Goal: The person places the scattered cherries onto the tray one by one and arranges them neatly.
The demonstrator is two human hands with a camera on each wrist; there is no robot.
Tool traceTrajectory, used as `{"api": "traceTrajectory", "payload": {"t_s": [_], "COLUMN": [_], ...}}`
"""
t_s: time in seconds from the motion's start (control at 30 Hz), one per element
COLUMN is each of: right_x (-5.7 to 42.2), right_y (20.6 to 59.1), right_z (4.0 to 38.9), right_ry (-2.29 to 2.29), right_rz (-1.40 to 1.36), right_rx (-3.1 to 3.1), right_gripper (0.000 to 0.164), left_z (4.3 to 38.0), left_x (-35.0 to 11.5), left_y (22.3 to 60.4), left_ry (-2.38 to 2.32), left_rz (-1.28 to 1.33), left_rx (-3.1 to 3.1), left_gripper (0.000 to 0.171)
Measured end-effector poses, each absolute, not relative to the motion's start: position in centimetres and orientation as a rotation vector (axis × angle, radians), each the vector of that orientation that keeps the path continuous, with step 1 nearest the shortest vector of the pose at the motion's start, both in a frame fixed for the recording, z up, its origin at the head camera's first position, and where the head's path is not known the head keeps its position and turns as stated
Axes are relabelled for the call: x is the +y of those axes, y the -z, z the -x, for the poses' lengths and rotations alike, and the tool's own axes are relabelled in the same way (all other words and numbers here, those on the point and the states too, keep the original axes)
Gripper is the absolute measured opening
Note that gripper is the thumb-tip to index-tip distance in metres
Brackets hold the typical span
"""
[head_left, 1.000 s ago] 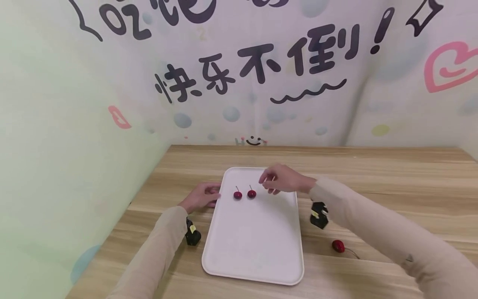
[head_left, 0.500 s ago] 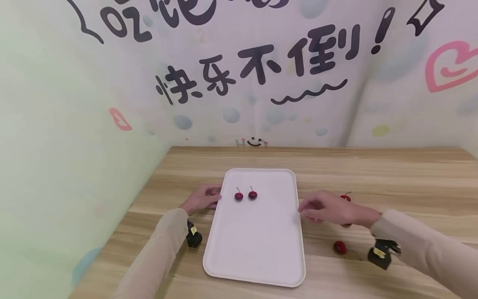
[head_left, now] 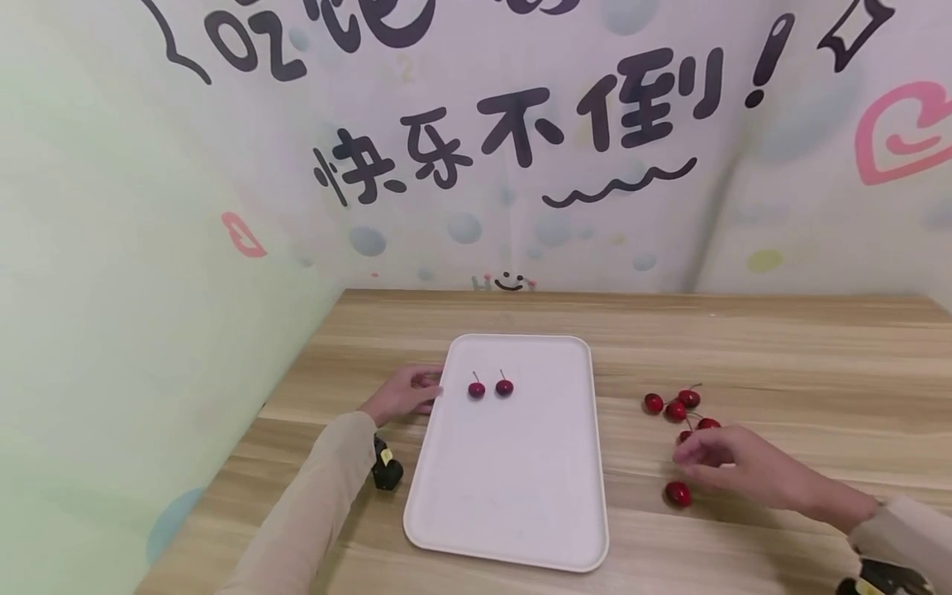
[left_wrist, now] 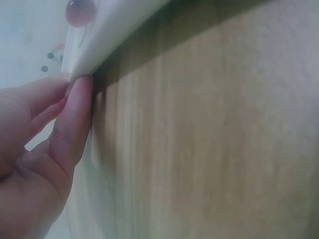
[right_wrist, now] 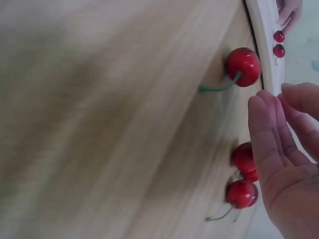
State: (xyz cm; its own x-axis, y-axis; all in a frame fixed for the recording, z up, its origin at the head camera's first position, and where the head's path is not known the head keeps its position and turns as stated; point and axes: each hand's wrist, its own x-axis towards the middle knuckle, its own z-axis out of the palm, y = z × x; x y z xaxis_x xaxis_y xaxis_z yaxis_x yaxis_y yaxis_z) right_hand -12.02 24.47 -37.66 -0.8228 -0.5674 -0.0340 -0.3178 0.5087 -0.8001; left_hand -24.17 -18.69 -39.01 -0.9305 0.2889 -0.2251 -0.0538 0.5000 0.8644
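Note:
My left hand (head_left: 405, 394) rests at the left side of a white rectangular tray (head_left: 513, 496), its fingertips touching the rim; the left wrist view shows these fingers (left_wrist: 75, 112) close against the tray's edge. Two dark red cherries (head_left: 476, 390) with stems lie side by side near the tray's far left. Right of the tray, my right hand (head_left: 744, 467) hovers over the wooden table with nothing in its fingers. A single cherry (head_left: 678, 494) lies just below its fingertips. Beyond them is a loose cluster of several cherries (head_left: 675, 411), partly hidden by the hand.
The wooden table (head_left: 818, 355) extends to a patterned backdrop (head_left: 521, 223) with large dark lettering. A pale wall (head_left: 149, 289) borders the left side. Black wrist devices (head_left: 387, 464) hang beneath both sleeves.
My right hand has moved from over the tray's far right to above the cherries on the table, uncovering the cluster there. The left hand and the two cherries on the tray stay put.

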Motion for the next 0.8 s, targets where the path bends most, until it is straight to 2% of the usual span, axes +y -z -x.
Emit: {"api": "traceTrajectory", "payload": {"t_s": [0.27, 0.57, 0.8], "right_x": [25.7, 25.6, 25.3], "right_y": [38.8, 40.0, 40.1], "right_z": [11.0, 11.0, 11.1], "right_ry": [1.222, 1.321, 1.282], "right_rz": [0.715, 0.925, 0.883], "right_rx": [2.433, 2.368, 2.41], "right_gripper": [0.016, 0.017, 0.019], "left_z": [23.8, 23.8, 24.0], "left_x": [-18.4, -18.4, -18.4], "left_y": [38.5, 38.5, 38.7], "left_ry": [-1.414, -1.391, -1.377], "left_rz": [-0.22, -0.212, -0.183], "left_rx": [2.387, 2.409, 2.426], "left_gripper": [0.043, 0.042, 0.042]}}
